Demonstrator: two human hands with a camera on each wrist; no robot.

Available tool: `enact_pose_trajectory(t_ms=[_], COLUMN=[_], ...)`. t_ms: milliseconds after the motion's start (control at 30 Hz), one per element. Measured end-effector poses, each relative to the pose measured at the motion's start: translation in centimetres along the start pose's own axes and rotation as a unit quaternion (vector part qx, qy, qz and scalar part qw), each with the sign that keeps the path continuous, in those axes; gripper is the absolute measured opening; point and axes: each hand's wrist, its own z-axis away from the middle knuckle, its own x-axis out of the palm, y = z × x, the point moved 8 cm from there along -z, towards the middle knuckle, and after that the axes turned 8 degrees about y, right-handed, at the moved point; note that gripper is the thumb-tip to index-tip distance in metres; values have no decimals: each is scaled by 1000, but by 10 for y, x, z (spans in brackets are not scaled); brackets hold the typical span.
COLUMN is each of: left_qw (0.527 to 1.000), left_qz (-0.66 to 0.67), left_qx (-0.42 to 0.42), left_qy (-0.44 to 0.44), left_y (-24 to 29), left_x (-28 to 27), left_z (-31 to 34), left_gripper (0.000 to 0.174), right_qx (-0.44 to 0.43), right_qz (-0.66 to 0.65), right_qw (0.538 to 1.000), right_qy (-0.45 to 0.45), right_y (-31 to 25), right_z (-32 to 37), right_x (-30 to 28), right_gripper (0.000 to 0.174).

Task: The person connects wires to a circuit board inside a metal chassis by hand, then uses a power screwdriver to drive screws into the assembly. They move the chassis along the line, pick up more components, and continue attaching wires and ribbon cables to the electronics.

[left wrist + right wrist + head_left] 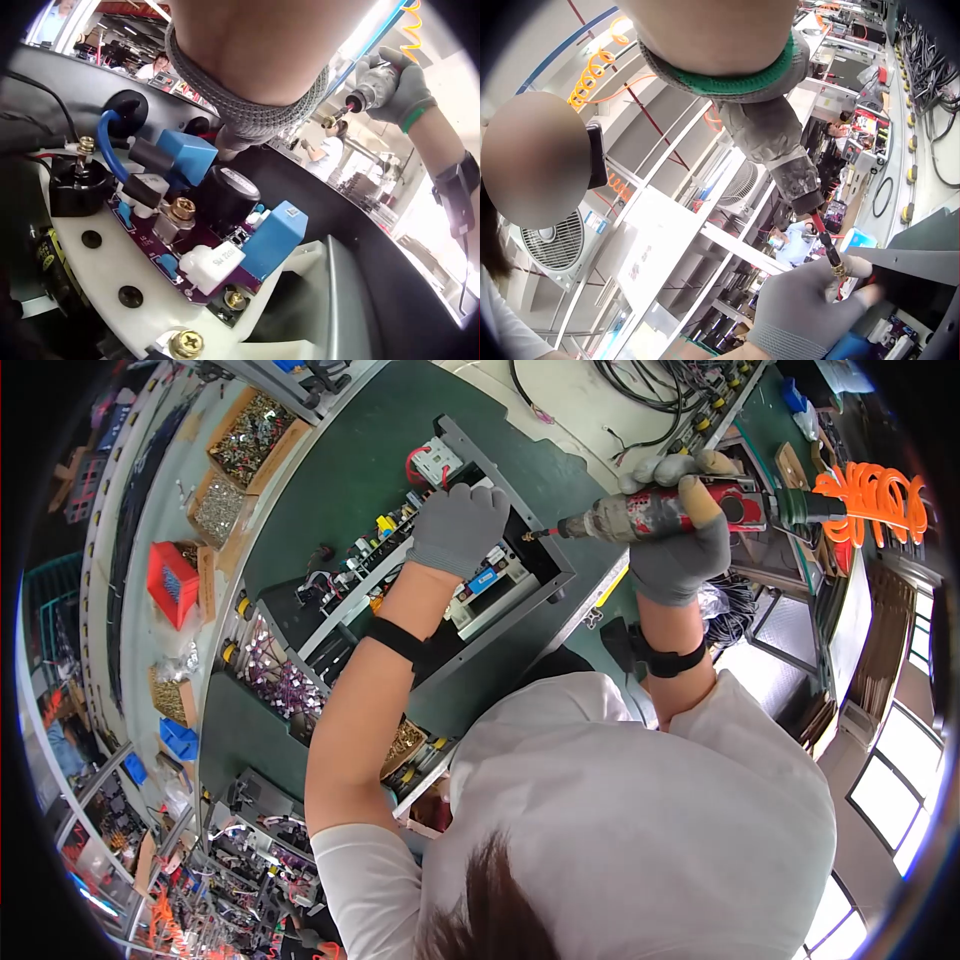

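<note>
The gloved right hand grips a red and grey power driver, held level above the right side of an open black metal case. Brass-coloured hardware sits at the tip of its bit. The gloved left hand reaches down into the case, its fingertips hidden from above. In the right wrist view the left hand has its thumb and a finger beside the bit; whether they pinch anything cannot be told. A purple circuit board with blue blocks lies inside the case.
The case rests on a green work surface. At the left stand boxes of small hardware and a red bin. Black cables lie at the top. An orange coiled hose runs from the driver's rear.
</note>
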Motion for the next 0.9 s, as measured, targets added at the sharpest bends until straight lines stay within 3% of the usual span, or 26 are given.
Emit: enact_pose_trajectory(t_ms=[100, 200, 233, 500, 900], left_qw=[989, 982, 982, 982, 983], left_qz=[42, 103, 153, 182, 182], left_qx=[41, 35, 14, 17, 29], left_qy=[-137, -157, -113, -48, 0], left_y=[9, -4, -12, -24, -27], left_x=[23, 16, 8, 2, -8], left_z=[7, 11, 14, 20, 23], left_gripper=[15, 14, 12, 10, 12], right_qx=[-4, -10, -17, 32, 69], right_qz=[-3, 14, 25, 23, -2], right_qw=[1000, 1000, 1000, 999, 998], right_qy=[-9, -6, -10, 14, 2], right_y=[6, 6, 4, 24, 58], right_z=[2, 1, 1, 7, 17], right_x=[3, 1, 1, 9, 5], right_gripper=[30, 30, 29, 13, 23])
